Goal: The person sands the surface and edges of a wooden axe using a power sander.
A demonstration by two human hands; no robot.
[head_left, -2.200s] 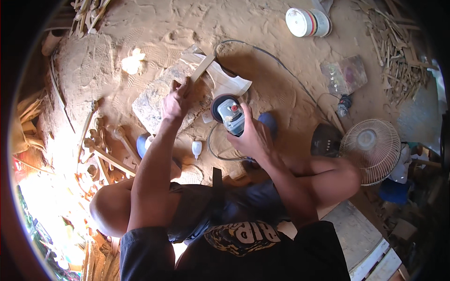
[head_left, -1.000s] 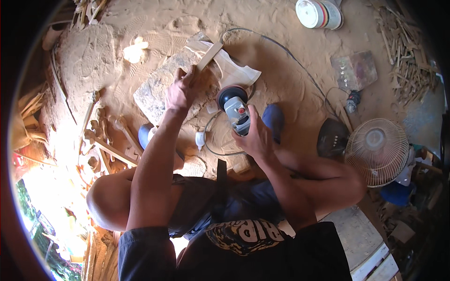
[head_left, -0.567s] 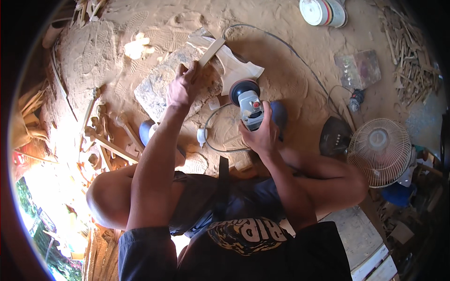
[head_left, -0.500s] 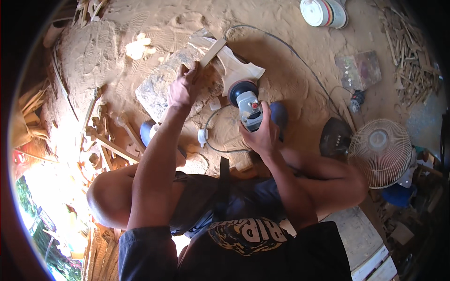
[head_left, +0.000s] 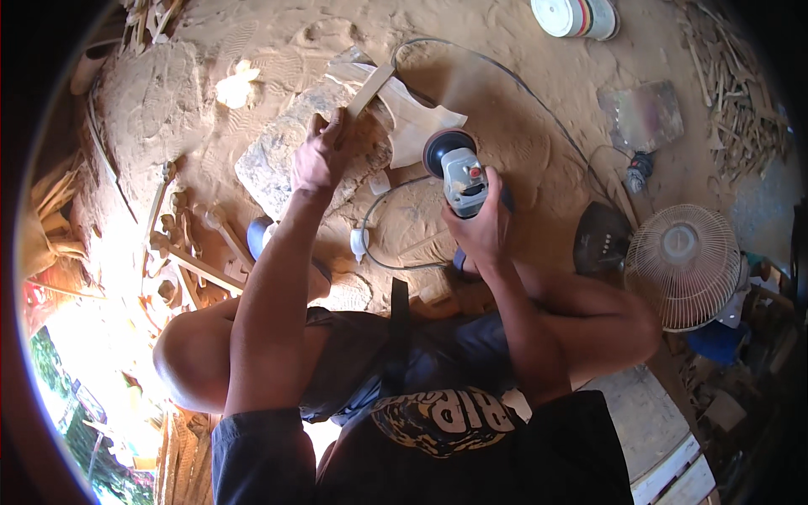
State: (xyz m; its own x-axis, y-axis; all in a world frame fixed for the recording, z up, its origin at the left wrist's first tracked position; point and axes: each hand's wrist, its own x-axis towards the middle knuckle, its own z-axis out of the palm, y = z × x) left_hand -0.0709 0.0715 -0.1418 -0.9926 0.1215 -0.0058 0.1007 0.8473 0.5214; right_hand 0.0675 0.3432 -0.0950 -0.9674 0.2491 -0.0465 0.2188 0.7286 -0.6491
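Note:
My left hand (head_left: 320,156) is closed round the near end of a flat wooden handle (head_left: 370,90). Its far end meets a pale, curved wooden piece (head_left: 412,122) lying over a rough stone block (head_left: 269,160). In my right hand (head_left: 484,220) is a grey angle grinder (head_left: 465,181) with a round black sanding disc (head_left: 446,151). The disc is by the right lower edge of the wooden piece; whether the two touch I cannot tell. My fingers wrap the grinder's body, partly hidden by it.
A dark cord (head_left: 522,80) loops across the sandy ground. At right are a caged fan (head_left: 682,265), a flat board (head_left: 644,118) and a heap of wood scraps (head_left: 741,109). A white bucket (head_left: 564,15) lies at the top. Wooden sticks (head_left: 198,265) lie left.
The grinder in my right hand has moved right and slightly up, off the wooden piece's lower edge. My left hand keeps its grip, and the view has shifted slightly.

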